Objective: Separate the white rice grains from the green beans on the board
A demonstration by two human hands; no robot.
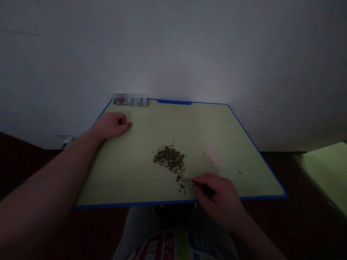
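A pale green desk top [141, 169] with a blue rim lies before me. A heap of small dark green beans [170, 159] sits at its middle, with a few strays trailing toward the front edge. A small pile of white grains [213, 155] lies to the right of it. My right hand [219, 196] is closed in a pinch on thin metal tweezers [193, 181], whose tips reach the stray beans near the front edge. My left hand [112, 124] rests on the desk's far left corner, fingers curled into a loose fist with nothing visible in it.
A white wall rises right behind the desk. A blurred small object [131, 100] lies at the desk's back edge. One stray bean [240, 172] lies right of the white pile. Part of another green desk [325, 173] shows at far right. Under the front edge sits a dark bowl [176, 213].
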